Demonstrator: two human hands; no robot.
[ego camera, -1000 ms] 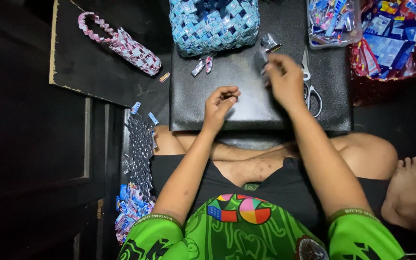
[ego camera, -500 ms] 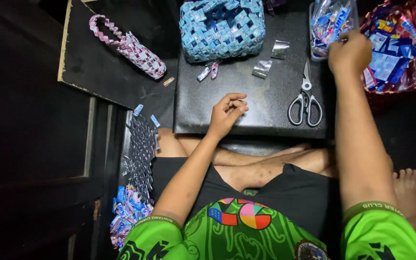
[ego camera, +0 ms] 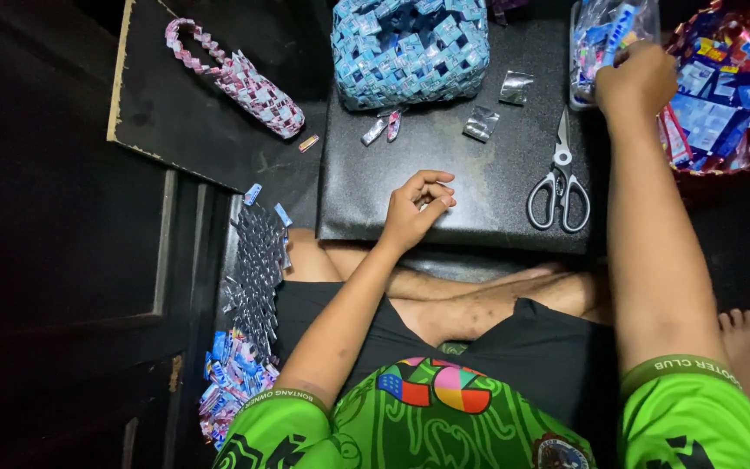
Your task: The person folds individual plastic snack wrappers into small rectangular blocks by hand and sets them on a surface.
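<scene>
clear tub (ego camera: 585, 52) of blue wrappers (ego camera: 605, 35), upright

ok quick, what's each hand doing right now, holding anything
Left hand: loosely curled, resting on the black board, nothing visible in it.
Right hand: closed, reaching into the clear container of wrappers; cannot tell if it grips one.

blue wrapper packets (ego camera: 705, 104) heaped far right; more blue-pink ones (ego camera: 232, 373) lower left.
</scene>
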